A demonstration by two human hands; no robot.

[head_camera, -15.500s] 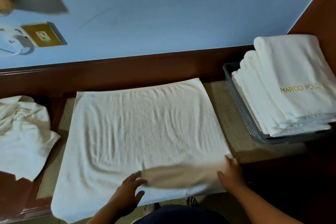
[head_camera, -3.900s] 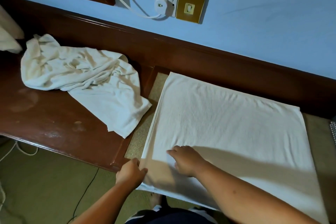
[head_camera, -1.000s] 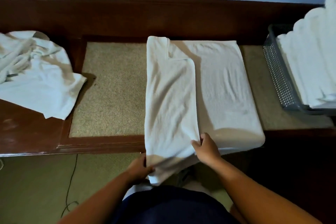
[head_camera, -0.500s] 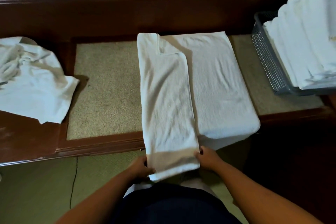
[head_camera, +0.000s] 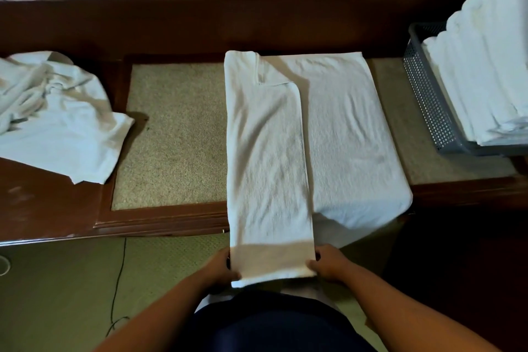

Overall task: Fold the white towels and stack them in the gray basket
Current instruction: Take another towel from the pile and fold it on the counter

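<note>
Dark wooden surface (head_camera: 51,203) below a blue wall, head view: my left hand (head_camera: 220,268) and right hand (head_camera: 328,266) pinch the near end of the half-folded towel (head_camera: 268,151), fingers (head_camera: 313,264) curled on both corners. I'd keep the edges aligned and lift evenly; the gray basket (head_camera: 428,100) sits far right.

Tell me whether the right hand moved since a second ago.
Yes. The right hand slid toward the person, from the front edge of the bench to the hanging corner of the towel.
</note>
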